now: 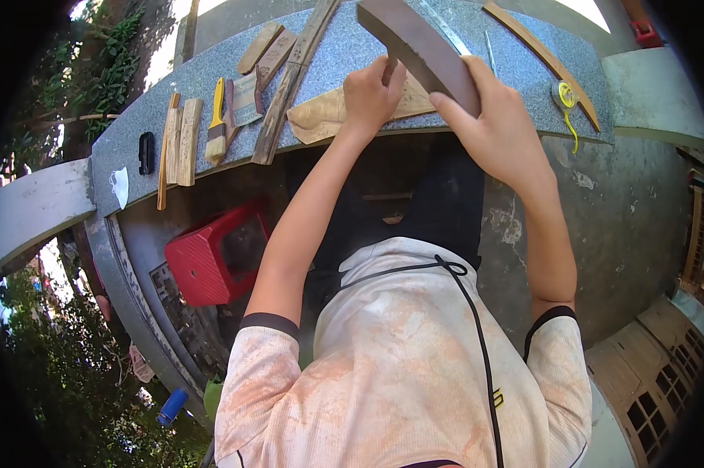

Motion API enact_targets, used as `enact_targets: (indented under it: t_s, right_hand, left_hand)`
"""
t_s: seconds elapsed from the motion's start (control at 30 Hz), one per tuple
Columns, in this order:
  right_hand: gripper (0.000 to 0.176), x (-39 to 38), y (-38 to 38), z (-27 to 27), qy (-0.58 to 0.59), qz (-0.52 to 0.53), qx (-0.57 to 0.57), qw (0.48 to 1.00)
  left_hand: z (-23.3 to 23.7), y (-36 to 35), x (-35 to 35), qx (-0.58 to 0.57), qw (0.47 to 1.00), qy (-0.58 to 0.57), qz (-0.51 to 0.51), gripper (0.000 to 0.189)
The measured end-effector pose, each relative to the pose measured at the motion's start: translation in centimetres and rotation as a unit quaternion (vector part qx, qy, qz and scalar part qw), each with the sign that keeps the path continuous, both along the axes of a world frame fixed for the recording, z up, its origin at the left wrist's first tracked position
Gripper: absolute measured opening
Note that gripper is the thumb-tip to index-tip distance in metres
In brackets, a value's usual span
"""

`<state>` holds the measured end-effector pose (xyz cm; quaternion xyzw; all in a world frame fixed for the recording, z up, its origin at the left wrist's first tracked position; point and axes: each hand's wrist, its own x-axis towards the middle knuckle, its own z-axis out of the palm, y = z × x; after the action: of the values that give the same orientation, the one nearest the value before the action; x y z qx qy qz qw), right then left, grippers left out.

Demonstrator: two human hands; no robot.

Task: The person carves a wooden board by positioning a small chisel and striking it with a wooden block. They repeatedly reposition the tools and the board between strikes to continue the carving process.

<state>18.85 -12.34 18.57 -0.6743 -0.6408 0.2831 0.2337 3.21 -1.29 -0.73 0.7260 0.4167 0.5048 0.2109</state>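
Observation:
My right hand (496, 129) is closed around the near end of a long, smooth brown block (418, 51), held tilted above the table with the thumb along its side. Beside the block's left side, my left hand (374, 93) has its fingers curled. A small dark brown bit shows at its fingertips, but what it is stays hidden. Beneath both hands a flat, light brown piece (317, 115) with an uneven edge lies along the table's front edge. A long weathered wood strip (289, 82) rests to the left of my left hand.
On the grey stone table (153, 109) lie a yellow-handled brush (217, 129), wood sticks (188, 140), short wood pieces (260, 48), a black object (146, 154) and a white mask (119, 187). At right are a curved wood strip (543, 58) and a yellow tape measure (563, 95). Below stands a red stool (204, 261).

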Motion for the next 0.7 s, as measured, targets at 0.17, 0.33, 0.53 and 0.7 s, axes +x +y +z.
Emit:
enact_targets:
  t_s: [0.17, 0.33, 0.53, 0.7]
  right_hand:
    - [0.05, -1.6, -0.7, -2.1, 0.111, -0.024, 0.181, 0.977]
    - [0.048, -1.5, -0.8, -1.9, 0.091, -0.054, 0.14, 0.984]
    - [0.05, -0.1, -0.2, -0.5, 0.029, -0.029, 0.004, 0.999]
    - [0.049, -1.5, -0.9, -1.3, 0.044, -0.032, 0.162, 0.985]
  left_hand:
    - [0.0, 0.0, -0.1, -0.001, 1.0, 0.019, 0.013, 0.034]
    - [-0.6, 0.2, 0.0, -0.048, 0.998, 0.036, 0.006, 0.025]
    - [0.0, -0.5, -0.2, -0.011, 0.998, 0.055, 0.018, 0.031]
    - [-0.1, 0.0, -0.1, -0.02, 0.999, 0.046, 0.018, 0.031]
